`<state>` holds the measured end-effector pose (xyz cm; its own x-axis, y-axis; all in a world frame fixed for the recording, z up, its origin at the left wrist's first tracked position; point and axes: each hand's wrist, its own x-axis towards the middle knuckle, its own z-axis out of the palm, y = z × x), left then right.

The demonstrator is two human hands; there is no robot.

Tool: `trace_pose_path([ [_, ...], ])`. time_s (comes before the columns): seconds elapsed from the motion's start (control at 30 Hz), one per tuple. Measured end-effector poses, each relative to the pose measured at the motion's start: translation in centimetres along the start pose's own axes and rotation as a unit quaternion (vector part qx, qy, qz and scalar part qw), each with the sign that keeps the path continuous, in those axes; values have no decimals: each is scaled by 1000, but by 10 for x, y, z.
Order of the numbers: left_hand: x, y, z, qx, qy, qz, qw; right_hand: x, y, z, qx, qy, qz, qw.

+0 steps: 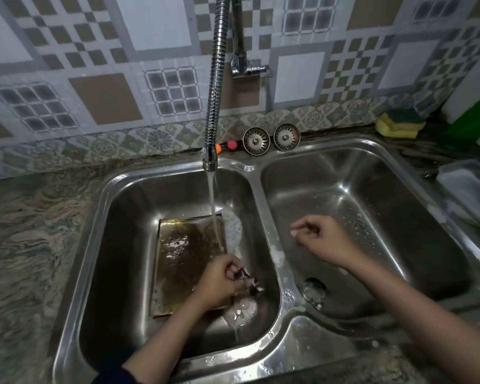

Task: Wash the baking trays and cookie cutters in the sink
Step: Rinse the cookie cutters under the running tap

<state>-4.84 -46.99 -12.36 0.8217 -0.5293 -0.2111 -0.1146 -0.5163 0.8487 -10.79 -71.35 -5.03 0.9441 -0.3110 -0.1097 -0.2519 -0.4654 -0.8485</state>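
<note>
Water runs onto the baking tray [183,261], lying flat in the left basin of the sink [263,184], centre frame. The left hand [219,281], over the tray's lower right corner, grips a cookie cutter [247,279]. The right hand [320,239] hovers over the right basin, fingers loosely curled, holding nothing.

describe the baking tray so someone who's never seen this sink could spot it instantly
Start at the double steel sink and take its left basin, the one the tap's water stream falls into. The baking tray lies flat on that basin's floor, with the left hand above its near right corner. It is the only flat rectangular thing there, brown-stained with a pale metal rim.
</note>
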Motion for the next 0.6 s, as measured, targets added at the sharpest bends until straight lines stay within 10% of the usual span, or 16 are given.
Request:
trace_pose_path([
  [0.23, 5, 37, -47, -255, 184, -55, 948, 0, -47, 47, 95, -108, -83, 986],
  [0.6, 9, 59, -73, -369, 275, -84, 884, 30, -64, 75, 176, -34, -138, 974],
])
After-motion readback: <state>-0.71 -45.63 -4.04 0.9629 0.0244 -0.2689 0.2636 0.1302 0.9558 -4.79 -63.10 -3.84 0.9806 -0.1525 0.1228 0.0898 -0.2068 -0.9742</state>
